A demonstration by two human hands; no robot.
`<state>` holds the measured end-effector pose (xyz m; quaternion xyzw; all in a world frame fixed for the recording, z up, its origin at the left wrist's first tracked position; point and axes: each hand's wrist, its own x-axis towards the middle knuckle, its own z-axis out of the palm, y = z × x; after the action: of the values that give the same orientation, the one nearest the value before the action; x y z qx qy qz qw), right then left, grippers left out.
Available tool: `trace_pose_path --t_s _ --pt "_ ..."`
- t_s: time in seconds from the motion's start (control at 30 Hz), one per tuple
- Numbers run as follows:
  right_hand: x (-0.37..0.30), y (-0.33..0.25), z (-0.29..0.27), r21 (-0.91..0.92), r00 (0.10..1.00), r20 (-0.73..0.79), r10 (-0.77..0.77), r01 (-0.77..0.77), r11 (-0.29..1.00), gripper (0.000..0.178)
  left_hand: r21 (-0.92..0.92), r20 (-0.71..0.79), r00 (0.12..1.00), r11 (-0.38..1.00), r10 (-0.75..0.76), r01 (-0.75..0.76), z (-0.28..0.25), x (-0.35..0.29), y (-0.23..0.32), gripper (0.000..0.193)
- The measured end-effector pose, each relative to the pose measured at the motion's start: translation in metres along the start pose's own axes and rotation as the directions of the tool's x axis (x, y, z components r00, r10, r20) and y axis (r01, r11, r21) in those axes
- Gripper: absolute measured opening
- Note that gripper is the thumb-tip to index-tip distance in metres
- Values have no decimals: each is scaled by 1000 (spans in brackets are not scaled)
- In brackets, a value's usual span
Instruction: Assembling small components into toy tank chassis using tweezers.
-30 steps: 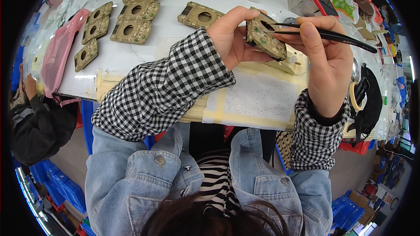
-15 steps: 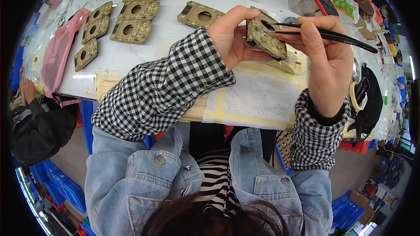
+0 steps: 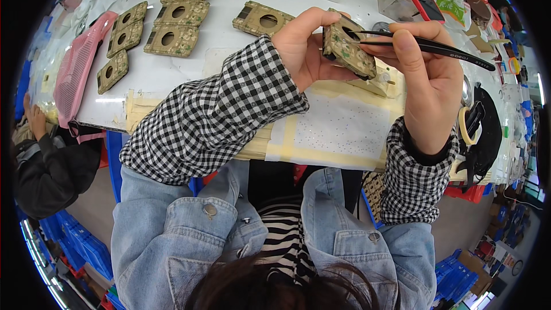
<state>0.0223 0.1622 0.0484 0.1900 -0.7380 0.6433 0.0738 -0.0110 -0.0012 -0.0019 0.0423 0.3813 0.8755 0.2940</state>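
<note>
My left hand [image 3: 301, 51] grips a camouflage toy tank hull [image 3: 349, 57] by its edge, thumb on top, tilted above the bench. A round dark opening shows in its upper face. In my right hand [image 3: 430, 77] is a pair of black tweezers [image 3: 445, 47], pinched between thumb and fingers. Its two tips point left, slightly apart, over the hull by the opening. Whether anything tiny sits between them is too small to tell. Behind my left hand another camouflage hull [image 3: 261, 18] lies on the table.
More camouflage hulls [image 3: 172, 40] lie in rows at the far left, beside a pink mesh pouch [image 3: 83, 69]. A white sheet with tiny dots [image 3: 338, 129] is taped at the near edge. A tape roll [image 3: 468, 127] lies right; a co-worker's hand [image 3: 36, 120] shows at far left.
My hands and the hull hold almost still; the tweezers have shifted very slightly. At the far left the co-worker's hand has moved up a little.
</note>
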Motion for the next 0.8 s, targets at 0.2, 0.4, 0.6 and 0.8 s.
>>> trace_pose_path --t_s 0.2,0.4,0.6,0.8 --pt "0 0 0 -2 1000 -2 -4 4 1000 17 -1 -7 1000 1000 -1 1 0 -1 0 45" --pt "0 1 0 12 1000 15 -2 2 1000 17 5 -16 1000 1000 -12 12 2 -1 1 45" --pt "0 1 0 5 1000 13 -13 13 1000 17 3 -8 1000 1000 -8 8 0 -1 0 44" --pt "0 0 1 -11 1000 5 -15 15 1000 17 11 -13 1000 1000 -3 3 1 -1 1 45"
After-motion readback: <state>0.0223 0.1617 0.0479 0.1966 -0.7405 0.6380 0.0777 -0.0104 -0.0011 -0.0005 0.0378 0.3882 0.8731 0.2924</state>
